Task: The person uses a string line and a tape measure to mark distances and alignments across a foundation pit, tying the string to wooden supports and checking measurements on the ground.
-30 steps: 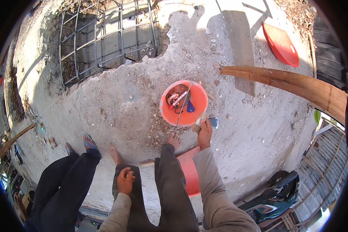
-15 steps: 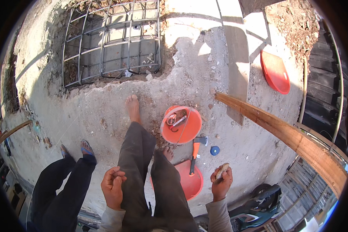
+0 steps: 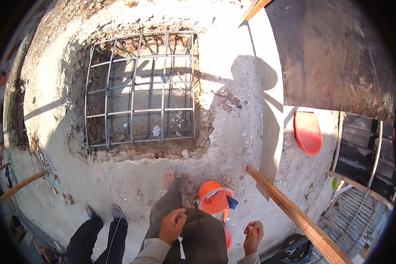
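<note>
My left hand (image 3: 172, 225) is raised over my thigh, its fingers curled together; whatever may be between them is too small to make out. To the right of my leg, my right hand (image 3: 253, 235) is closed around a small pale flat piece, now mostly hidden by the fingers. An orange-red bucket (image 3: 216, 204) stands on the ground ahead of my knee, with small items inside that I cannot name in full. Against it shows a hatchet (image 3: 232, 203), its orange handle partly hidden. A red basin (image 3: 228, 239) peeks out beside my leg.
A steel rebar cage (image 3: 135, 112) sits in a broken-edged pit ahead. A wooden beam (image 3: 295, 211) slants across the right, near another red basin (image 3: 308, 134). A ribbed dark sheet (image 3: 339, 66) hangs upper right. Another person's legs (image 3: 114, 237) stand at left. Thin string crosses the ground.
The view has tilted forward, showing more of the pit and cage. My left hand has come across over my thigh. My right hand has turned, covering more of the pale piece.
</note>
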### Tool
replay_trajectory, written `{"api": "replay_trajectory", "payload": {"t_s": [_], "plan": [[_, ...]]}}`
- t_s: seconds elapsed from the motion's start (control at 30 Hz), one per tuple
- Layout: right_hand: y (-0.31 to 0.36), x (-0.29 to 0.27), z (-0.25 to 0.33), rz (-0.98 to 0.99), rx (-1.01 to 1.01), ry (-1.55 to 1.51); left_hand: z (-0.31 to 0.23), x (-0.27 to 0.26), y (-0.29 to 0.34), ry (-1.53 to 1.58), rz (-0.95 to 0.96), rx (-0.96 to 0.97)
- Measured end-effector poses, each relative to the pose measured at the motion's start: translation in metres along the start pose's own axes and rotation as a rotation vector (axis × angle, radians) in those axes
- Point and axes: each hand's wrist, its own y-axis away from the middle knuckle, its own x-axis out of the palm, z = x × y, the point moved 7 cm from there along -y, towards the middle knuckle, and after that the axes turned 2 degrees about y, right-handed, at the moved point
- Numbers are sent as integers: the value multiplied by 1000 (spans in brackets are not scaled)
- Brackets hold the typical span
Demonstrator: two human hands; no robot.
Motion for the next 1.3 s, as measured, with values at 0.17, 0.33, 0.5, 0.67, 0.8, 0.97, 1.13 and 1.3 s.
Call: {"api": "replay_trajectory", "payload": {"t_s": [0.17,0.33,0.5,0.67,0.8,0.97,1.13,1.3], "plan": [[-29,16,46,-24,-25,29,-44,-20,-53,-70,-85,113],[-102,37,93,86,-13,108,-56,-61,-82,-24,-320,47],[-188,42,120,57,28,96,-91,-73,-129,-133,-506,-54],[-241,83,211,170,-170,336,-205,-26,-168,-83,-462,-77],[-278,150,312,174,-343,546,-287,-10,-215,-20,-429,43],[-331,246,427,339,-469,468,-379,-68,-234,-114,-576,-63],[-386,346,554,421,-524,420,-283,-127,-153,-659,-541,-713],[-432,483,709,453,-297,428,-304,-173,-206,-638,52,-891]]}}
